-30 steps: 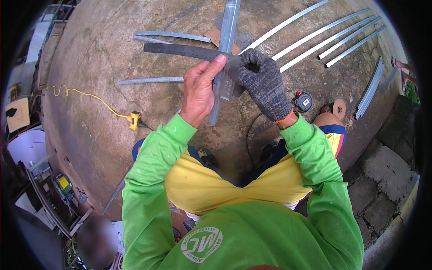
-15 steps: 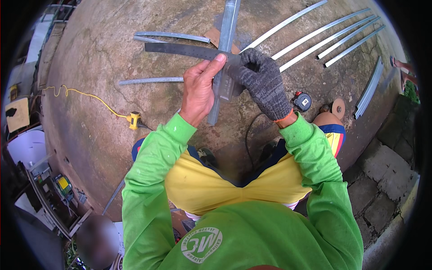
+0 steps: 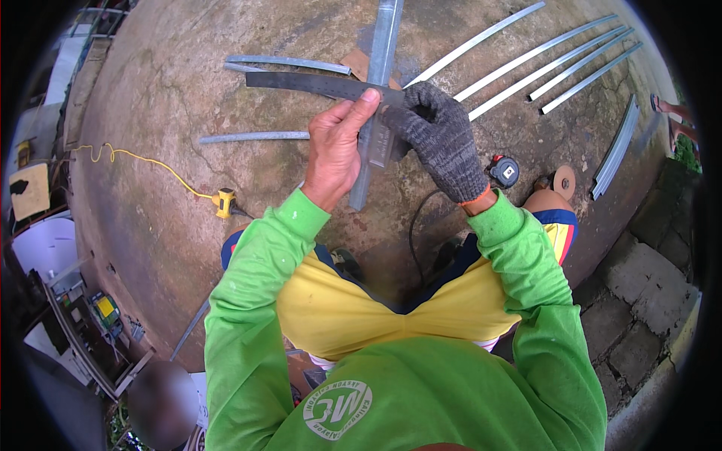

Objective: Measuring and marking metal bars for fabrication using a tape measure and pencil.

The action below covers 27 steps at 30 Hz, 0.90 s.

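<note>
A dark steel carpenter's square (image 3: pixel 301 81) lies across a galvanized metal channel (image 3: pixel 385 45), its long blade pointing left and its short arm running down along the channel. My bare left hand (image 3: pixel 336 150) grips the square and channel together, thumb pressed on top where they cross. My right hand (image 3: pixel 444 143), in a grey knit glove with an orange cuff, is closed at the right edge of the channel, beside the square's corner. Its fingertips are bent inward, and whatever they pinch is hidden.
Several long metal channels (image 3: pixel 541 64) lie at the far right, with stacked ones (image 3: pixel 617 150) nearer. Shorter pieces (image 3: pixel 289 62) lie at left. A tape measure (image 3: pixel 504 171) and a cutting disc (image 3: pixel 565 183) sit by my right knee. A yellow cord connector (image 3: pixel 224 201) is left.
The square has shifted very slightly to the right on the channel. My gloved right hand has moved a little along with its fingers; my left hand stays nearly in place.
</note>
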Each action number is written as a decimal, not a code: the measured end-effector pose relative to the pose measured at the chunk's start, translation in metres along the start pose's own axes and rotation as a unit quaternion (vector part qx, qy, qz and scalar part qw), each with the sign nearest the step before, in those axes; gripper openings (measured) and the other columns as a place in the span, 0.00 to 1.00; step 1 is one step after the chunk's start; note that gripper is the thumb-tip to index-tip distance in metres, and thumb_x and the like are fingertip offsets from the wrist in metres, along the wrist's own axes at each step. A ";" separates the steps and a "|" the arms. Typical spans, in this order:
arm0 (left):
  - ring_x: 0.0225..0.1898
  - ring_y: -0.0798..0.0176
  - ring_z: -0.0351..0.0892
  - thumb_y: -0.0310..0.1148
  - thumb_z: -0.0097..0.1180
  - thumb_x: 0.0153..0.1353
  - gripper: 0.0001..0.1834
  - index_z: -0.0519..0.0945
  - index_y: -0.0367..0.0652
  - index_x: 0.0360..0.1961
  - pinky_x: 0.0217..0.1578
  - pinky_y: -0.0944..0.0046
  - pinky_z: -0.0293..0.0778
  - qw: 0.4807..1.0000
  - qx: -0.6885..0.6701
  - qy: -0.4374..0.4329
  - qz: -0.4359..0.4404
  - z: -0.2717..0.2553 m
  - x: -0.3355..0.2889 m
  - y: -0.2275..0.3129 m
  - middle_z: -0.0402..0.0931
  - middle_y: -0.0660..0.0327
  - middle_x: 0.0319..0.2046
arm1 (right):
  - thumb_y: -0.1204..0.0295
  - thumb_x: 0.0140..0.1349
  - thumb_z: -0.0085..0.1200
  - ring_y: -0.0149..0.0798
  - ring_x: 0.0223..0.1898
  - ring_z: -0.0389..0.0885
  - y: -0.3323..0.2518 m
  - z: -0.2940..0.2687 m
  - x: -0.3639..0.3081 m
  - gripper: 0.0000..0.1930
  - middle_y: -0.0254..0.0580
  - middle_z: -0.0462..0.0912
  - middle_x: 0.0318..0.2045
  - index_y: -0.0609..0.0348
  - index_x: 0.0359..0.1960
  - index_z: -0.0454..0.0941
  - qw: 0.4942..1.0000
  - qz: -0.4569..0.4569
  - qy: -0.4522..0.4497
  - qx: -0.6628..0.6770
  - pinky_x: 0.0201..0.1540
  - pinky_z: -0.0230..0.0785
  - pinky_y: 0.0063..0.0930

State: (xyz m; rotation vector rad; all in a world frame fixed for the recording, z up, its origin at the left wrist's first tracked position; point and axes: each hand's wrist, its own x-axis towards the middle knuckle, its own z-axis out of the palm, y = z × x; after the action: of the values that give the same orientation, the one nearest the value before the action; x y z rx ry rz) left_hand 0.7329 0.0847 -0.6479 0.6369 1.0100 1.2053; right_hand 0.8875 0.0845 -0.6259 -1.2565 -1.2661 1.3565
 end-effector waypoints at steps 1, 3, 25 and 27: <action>0.35 0.68 0.81 0.33 0.57 0.63 0.11 0.81 0.33 0.38 0.39 0.69 0.79 1.000 0.004 0.002 0.001 0.000 0.000 0.000 0.82 0.56 0.35 | 0.66 0.56 0.63 0.23 0.25 0.73 0.001 0.000 0.000 0.12 0.32 0.77 0.22 0.61 0.34 0.78 0.999 0.009 -0.004 0.032 0.28 0.68 0.22; 0.35 0.68 0.81 0.33 0.57 0.63 0.11 0.81 0.33 0.38 0.39 0.69 0.79 1.000 0.011 0.004 0.001 0.000 0.001 0.000 0.82 0.56 0.35 | 0.66 0.56 0.63 0.23 0.25 0.73 0.002 -0.001 0.001 0.12 0.32 0.77 0.22 0.62 0.34 0.77 1.000 0.008 -0.005 0.018 0.28 0.69 0.22; 0.30 0.69 0.79 0.31 0.58 0.62 0.08 0.81 0.35 0.36 0.32 0.69 0.74 0.999 -0.010 0.040 -0.012 0.013 0.007 0.018 0.81 0.60 0.32 | 0.72 0.57 0.60 0.27 0.25 0.80 -0.017 -0.029 0.018 0.09 0.38 0.80 0.25 0.63 0.36 0.77 0.989 0.102 -0.098 0.040 0.26 0.73 0.21; 0.31 0.71 0.78 0.30 0.59 0.62 0.08 0.81 0.35 0.36 0.34 0.71 0.73 0.999 -0.013 0.044 0.009 0.006 0.015 0.017 0.81 0.61 0.32 | 0.74 0.57 0.60 0.28 0.25 0.80 -0.021 -0.045 0.023 0.09 0.37 0.80 0.26 0.64 0.37 0.77 0.991 0.098 -0.085 0.037 0.26 0.74 0.21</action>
State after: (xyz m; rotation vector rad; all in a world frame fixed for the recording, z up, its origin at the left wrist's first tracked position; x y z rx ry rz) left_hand 0.7306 0.1042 -0.6349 0.5777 1.0624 1.2684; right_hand 0.9291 0.1149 -0.6066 -1.2610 -1.2193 1.6673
